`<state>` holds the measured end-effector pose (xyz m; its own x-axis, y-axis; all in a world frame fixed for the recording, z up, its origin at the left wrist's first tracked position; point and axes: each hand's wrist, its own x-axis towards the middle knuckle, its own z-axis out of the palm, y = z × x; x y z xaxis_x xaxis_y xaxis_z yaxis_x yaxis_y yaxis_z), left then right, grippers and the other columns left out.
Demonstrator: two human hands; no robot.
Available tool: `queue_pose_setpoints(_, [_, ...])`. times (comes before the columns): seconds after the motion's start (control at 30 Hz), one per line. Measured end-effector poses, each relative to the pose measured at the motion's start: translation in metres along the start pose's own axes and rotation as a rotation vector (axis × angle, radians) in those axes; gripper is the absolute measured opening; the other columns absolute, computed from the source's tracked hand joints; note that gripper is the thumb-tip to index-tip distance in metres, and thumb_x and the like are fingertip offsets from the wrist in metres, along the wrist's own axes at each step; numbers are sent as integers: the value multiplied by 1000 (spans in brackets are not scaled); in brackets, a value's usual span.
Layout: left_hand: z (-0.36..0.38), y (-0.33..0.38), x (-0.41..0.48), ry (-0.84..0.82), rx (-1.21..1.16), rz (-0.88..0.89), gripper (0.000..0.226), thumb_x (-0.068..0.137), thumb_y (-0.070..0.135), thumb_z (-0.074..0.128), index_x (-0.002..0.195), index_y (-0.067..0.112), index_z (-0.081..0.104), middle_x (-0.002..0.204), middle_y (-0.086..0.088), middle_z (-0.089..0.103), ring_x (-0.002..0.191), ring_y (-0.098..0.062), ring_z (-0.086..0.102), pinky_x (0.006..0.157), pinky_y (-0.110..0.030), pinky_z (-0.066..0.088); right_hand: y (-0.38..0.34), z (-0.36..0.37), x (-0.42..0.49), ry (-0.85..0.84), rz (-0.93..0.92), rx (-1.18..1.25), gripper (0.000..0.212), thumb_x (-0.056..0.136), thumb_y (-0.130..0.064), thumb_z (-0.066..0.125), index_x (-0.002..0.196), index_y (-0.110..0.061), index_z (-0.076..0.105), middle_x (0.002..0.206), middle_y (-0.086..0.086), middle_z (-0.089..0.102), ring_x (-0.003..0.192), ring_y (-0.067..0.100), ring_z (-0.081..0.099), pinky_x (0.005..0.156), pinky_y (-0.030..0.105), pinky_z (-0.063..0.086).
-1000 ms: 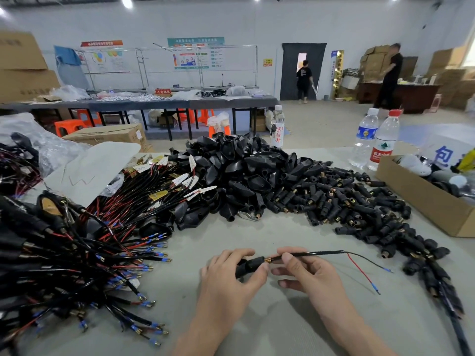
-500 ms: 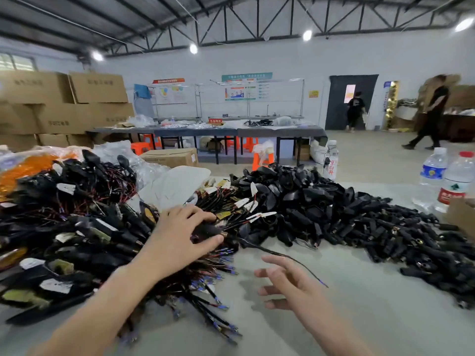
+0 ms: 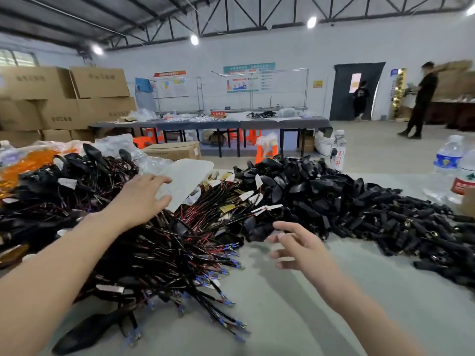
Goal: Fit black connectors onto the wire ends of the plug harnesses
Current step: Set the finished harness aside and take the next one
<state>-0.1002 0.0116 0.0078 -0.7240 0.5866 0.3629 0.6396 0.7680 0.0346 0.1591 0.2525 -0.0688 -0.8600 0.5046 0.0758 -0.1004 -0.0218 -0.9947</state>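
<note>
Black wire harnesses (image 3: pixel 180 242) with red leads and blue-tipped ends lie heaped across the left and centre of the frame on a grey table (image 3: pixel 282 325). The left hand (image 3: pixel 144 199) reaches over the top of that heap with its fingers straight and spread, holding nothing. Its fingertips lie at the edge of a white sheet (image 3: pixel 192 173) at the back of the heap; whether the palm touches the wires cannot be told. The right hand (image 3: pixel 300 246), lower right of centre, is likewise spread and empty above the bare table. Its fingertips are just beside the near edge of the pile of black connectors (image 3: pixel 372 214) that fills the right half of the frame. Both heaps lie outside either grasp. Two water bottles (image 3: pixel 448 163) stand at the right edge.
</note>
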Motion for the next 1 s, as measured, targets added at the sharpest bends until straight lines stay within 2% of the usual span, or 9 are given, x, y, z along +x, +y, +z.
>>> queue_pose_setpoints(0.2, [68,69,24,-123,-106,113,31,100,32,50,126,21,63,120,0,66,111,-20,59,96,-39,48,24,-32,35,187,110,105,23,101,-3,45,110,-15,62,96,8,70,72,22,63,64,31,55])
queue_pose_setpoints(0.3, [101,100,40,-178,-20,120,33,103,33,43,130,25,59,125,0,64,115,-23,56,92,-41,49,34,-45,51,215,108,67,23,100,-3,45,111,-15,61,96,7,69,74,22,61,66,33,54])
queue_pose_setpoints(0.43, [139,121,54,-272,102,110,35,104,33,41,138,26,48,134,-5,53,120,-29,52,90,-42,45,45,-59,73,223,58,-82,20,99,-11,51,107,-24,64,100,0,67,75,17,66,61,26,56])
queue_pose_setpoints(0.57, [155,121,60,-238,96,88,28,104,31,41,129,25,52,128,-4,55,112,-26,56,83,-38,46,53,-58,99,208,68,-167,19,98,-14,52,106,-27,62,99,1,64,75,17,67,61,28,53])
queue_pose_setpoints(0.63, [154,119,61,-238,128,117,27,105,31,40,127,25,54,126,-2,56,110,-25,57,81,-37,46,53,-50,112,198,105,-194,16,97,-19,52,111,-25,60,100,2,63,75,17,67,62,31,56])
queue_pose_setpoints(0.73, [141,119,62,-178,116,153,28,105,32,39,125,22,55,122,-2,56,112,-24,54,83,-40,49,49,-35,134,201,188,-203,32,95,-39,54,120,-20,57,108,3,63,78,18,68,65,35,61])
queue_pose_setpoints(0.8, [123,122,64,-98,-21,134,28,104,32,40,124,20,56,118,-1,56,110,-21,53,84,-39,49,44,-27,149,202,250,-198,47,94,-45,56,131,-17,51,113,6,62,76,19,68,61,34,60])
queue_pose_setpoints(0.93, [70,131,73,105,-343,94,16,103,31,47,112,23,57,104,7,60,82,-3,57,72,-26,43,39,-16,169,200,343,-226,57,97,-23,58,147,-11,34,119,14,58,80,24,66,64,36,59])
queue_pose_setpoints(1.0, [39,137,77,227,-500,69,8,102,30,49,107,27,54,95,14,58,76,1,53,64,-15,38,41,-16,171,199,378,-154,54,97,-13,56,147,-10,35,110,14,57,79,24,63,60,35,56])
